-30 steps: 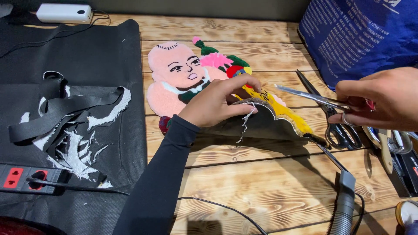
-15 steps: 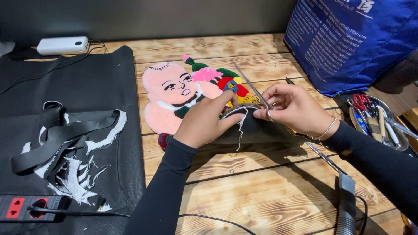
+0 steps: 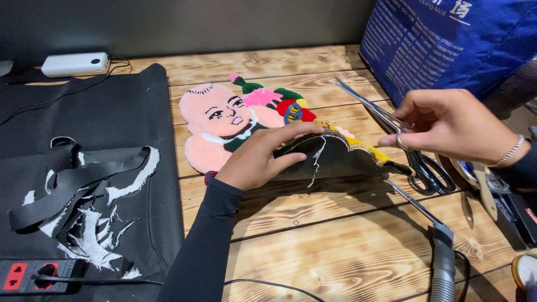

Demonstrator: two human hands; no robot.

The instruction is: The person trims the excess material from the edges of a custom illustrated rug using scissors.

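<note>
Tufted rug [image 3: 224, 120] edge pinched in left hand [image 3: 254, 159] grip.

Your work surface is a wooden plank table [image 3: 335, 246] with scorched grain. On its left half lies a black cloth [image 3: 112, 112], with black and white scraps [image 3: 84, 196] and a power strip [image 3: 33, 275] on top. A white box [image 3: 75, 63] sits at the rear left. At centre lies the tufted figure piece [image 3: 224, 120]. Black scissors [image 3: 428, 170] and a grey tool [image 3: 442, 263] lie to your right; a blue bag [image 3: 447, 45] stands at rear right.
</note>
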